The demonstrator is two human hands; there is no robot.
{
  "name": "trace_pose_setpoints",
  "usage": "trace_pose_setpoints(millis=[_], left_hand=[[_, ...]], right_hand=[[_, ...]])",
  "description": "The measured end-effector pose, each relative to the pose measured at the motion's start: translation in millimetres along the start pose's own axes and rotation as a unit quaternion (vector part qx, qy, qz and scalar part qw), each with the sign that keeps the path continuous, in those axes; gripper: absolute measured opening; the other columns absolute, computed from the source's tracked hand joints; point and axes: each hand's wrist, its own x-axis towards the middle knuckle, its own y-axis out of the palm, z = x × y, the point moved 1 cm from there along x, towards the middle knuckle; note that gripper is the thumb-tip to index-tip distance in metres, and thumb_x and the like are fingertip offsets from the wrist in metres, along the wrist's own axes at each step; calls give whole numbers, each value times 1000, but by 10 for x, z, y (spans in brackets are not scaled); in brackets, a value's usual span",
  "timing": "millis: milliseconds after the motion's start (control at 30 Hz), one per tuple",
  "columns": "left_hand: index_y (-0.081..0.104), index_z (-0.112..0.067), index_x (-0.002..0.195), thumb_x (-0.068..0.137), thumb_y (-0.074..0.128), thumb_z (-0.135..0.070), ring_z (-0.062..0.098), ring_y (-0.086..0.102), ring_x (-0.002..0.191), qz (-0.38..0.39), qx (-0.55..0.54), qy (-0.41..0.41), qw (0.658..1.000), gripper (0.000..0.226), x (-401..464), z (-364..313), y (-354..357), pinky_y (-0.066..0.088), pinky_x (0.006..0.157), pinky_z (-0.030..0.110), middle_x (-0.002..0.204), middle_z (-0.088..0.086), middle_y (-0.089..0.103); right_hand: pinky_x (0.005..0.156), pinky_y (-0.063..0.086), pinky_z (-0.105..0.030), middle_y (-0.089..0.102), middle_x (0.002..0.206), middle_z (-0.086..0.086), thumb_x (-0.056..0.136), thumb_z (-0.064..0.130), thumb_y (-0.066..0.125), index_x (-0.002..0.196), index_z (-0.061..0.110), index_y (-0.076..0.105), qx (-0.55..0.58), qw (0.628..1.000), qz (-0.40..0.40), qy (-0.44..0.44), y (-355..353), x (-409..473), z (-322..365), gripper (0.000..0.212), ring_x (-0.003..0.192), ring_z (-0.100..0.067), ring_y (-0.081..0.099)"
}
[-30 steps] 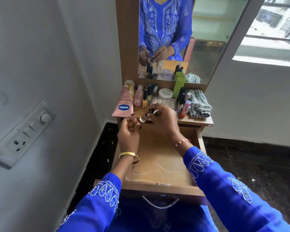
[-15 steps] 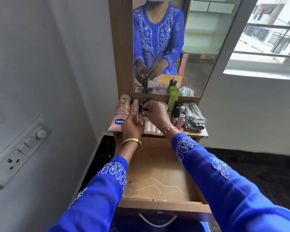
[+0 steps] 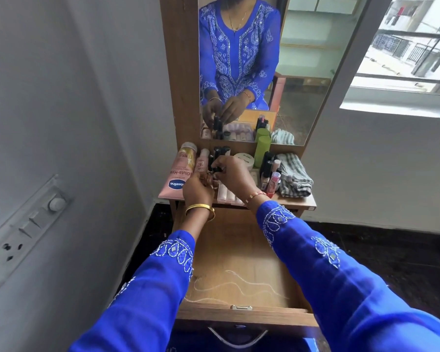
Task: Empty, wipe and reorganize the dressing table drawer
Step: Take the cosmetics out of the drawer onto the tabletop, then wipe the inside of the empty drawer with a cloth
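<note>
While drawer (image 3: 241,252) stands pulled out, bare but for loose threads (image 3: 239,285) | step: emptying, last items going onto tabletop (image 3: 309,203) at 12 o'clock | right hand (image 3: 235,175) pinching small dark tube (image 3: 216,170); left hand (image 3: 197,190) fingers curled, contents unclear | next: release upright, fetch striped cloth (image 3: 294,176) at 1 o'clock, wipe.
</note>
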Motion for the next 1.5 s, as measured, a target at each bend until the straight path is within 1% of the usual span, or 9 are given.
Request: trace_pose_setpoints(millis=[567,633,733,833,900,1067,1167,1300,1500], left_hand=[[59,0,109,82,49,6,23,55,92,-20,-92,11,996,30,-188,-34,-95,36,73,18,100,13,64],[56,0,115,81,52,3,26,58,103,-37,-119,17,992,34,-187,4,-107,42,84,23,110,15,64],[54,-2,117,80,53,3,27,56,111,-78,-172,52,981,38,-229,46,-130,46,95,31,118,17,59],[57,-2,110,79,50,6,18,56,102,-106,-204,100,968,33,-333,-4,-151,46,86,14,111,13,58],[59,-4,106,79,47,8,11,55,94,-97,-221,125,962,32,-427,-100,-126,44,82,8,106,11,59],[63,-7,93,77,47,3,12,56,80,-70,-219,172,958,24,-683,-362,120,48,74,20,90,8,62],[64,-9,85,74,47,1,14,58,79,-42,-204,205,956,22,-818,-455,316,52,72,29,86,6,64],[65,-9,82,74,47,1,22,61,79,-5,-191,210,959,22,-922,-478,523,53,68,31,84,7,65],[66,-8,81,73,48,3,19,60,75,5,-179,212,961,22,-956,-450,615,53,65,29,80,7,65]], right_hand=[[81,49,-32,67,107,-11,84,5,56,107,7,66,16,999,-45,-11,-30,-104,-45,24,97,-25,62],[80,51,-32,68,105,-10,85,6,56,105,8,67,30,997,-62,-18,-66,-161,-51,23,93,-24,63],[73,51,-20,69,100,-9,84,3,56,101,7,69,69,993,-93,-31,-153,-258,-56,21,81,-17,62],[64,45,-5,69,96,-9,82,1,60,96,5,70,107,983,-143,-45,-295,-369,-78,17,74,-10,58],[67,52,-17,69,94,-12,82,0,61,92,3,70,130,973,-185,-50,-416,-448,-148,13,73,-15,62],[78,51,-39,63,93,-18,77,1,60,87,3,70,110,935,-336,28,-741,-584,-608,15,84,-31,61],[92,39,-32,57,112,-19,77,6,59,104,7,67,36,954,-264,140,-882,-619,-966,29,105,-34,52],[103,34,-37,45,138,-12,79,19,63,126,15,55,-90,977,-97,167,-823,-665,-1276,48,124,-34,41],[91,43,-44,50,127,-15,82,22,60,129,12,45,-225,966,-42,121,-681,-700,-1407,50,114,-37,44]])
